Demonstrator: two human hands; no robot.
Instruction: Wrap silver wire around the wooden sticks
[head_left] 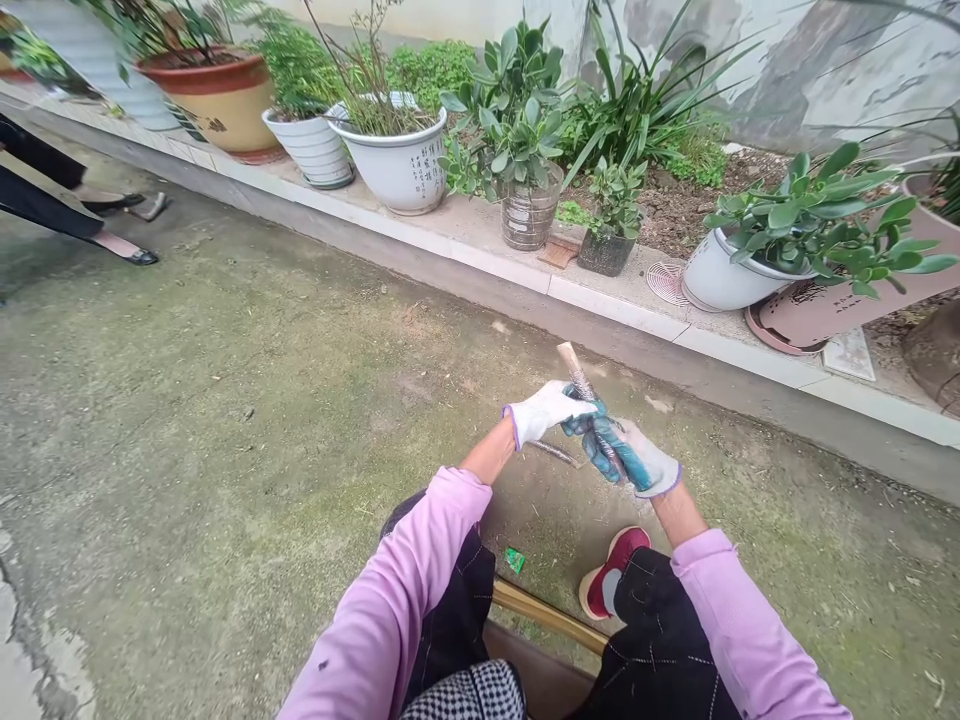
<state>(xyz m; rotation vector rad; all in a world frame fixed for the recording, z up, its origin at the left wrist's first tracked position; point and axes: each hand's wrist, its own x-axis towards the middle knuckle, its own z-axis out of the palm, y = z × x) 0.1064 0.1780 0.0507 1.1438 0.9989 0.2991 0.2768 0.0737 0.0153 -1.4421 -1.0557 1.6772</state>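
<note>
A short stick-like piece (579,372) slants up and away from me between my hands. Its upper end is pale like bare wood, and below that it looks dark with a silvery, speckled surface. My left hand (555,410), in a white glove with a blue-green palm, closes round its middle. Lower down, my right hand (626,455) in a matching glove grips the same piece. The fingers overlap, so part of it is hidden. Behind my left wrist, a second thin dark rod (553,453) shows near the ground; whether it touches my hand I cannot tell.
Potted plants, including a white pot with writing (401,165) and a white pot with a succulent (724,275), line a low tiled ledge (600,310). A small green packet (515,559) lies on the concrete by my red shoe (628,550). Another person's legs (52,200) are at far left.
</note>
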